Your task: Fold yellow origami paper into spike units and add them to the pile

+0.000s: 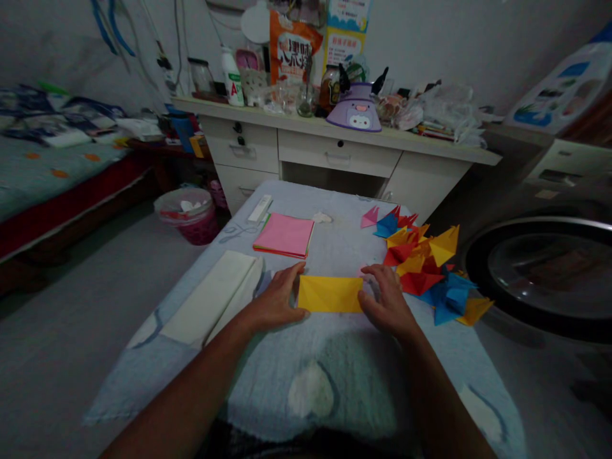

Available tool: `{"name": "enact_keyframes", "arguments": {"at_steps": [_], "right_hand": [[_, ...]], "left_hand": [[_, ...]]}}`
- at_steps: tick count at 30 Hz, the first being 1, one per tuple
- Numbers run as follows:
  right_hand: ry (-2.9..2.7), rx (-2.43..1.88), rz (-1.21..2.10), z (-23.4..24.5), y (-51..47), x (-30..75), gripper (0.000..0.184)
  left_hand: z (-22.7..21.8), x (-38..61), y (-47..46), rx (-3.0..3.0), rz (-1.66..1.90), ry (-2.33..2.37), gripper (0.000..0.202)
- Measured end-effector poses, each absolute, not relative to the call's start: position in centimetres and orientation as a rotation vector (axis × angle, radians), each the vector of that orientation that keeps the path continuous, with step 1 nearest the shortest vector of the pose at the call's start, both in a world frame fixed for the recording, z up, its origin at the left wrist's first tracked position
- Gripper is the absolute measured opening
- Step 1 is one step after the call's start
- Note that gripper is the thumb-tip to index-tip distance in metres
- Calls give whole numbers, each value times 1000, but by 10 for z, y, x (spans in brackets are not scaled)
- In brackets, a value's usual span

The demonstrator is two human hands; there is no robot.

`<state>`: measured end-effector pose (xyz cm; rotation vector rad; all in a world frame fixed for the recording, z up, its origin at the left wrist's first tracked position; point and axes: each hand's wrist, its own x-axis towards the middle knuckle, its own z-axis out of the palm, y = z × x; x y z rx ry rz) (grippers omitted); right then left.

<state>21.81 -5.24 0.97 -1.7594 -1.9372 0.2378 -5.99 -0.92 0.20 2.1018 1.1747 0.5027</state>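
A yellow sheet of paper, folded into a long rectangle, lies flat on the cloth-covered table in front of me. My left hand presses on its left end, fingers curled over the edge. My right hand holds down its right end, fingers bent onto the paper. A stack of square coloured paper with a pink sheet on top lies behind the left hand. To the right sits a heap of folded paper shapes in yellow, red and blue.
A folded white cloth lies at the table's left. A white stick-like object and a crumpled white scrap rest farther back. Beyond stand a cluttered desk, a pink bin, a bed at left and a washing machine at right.
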Motion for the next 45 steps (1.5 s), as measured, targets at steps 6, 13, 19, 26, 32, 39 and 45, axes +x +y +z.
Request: {"name": "enact_keyframes", "arguments": {"at_steps": [6, 13, 19, 26, 32, 39, 45], "right_hand": [[-2114, -1639, 48, 4, -50, 196, 54], [-2167, -1589, -44, 7, -52, 186, 41], [-2134, -1473, -159, 11, -56, 177, 21], [-2078, -1464, -149, 17, -63, 180, 20], [-1936, -1432, -81, 23, -66, 187, 21], [-1776, -1325, 108, 12, -58, 189, 13], [-1736, -1316, 240, -1, -50, 192, 12]], "left_hand": [[3, -54, -10, 2105, 592, 1240, 59], [0, -52, -5, 2121, 740, 1179, 20], [2, -49, -9, 2080, 927, 1043, 12], [5, -49, -13, 2130, 980, 1161, 63], [-7, -49, -8, 2103, 984, 1277, 87], [-2, -51, -9, 2081, 1053, 1135, 68], [7, -58, -13, 2119, 1146, 967, 29]]}}
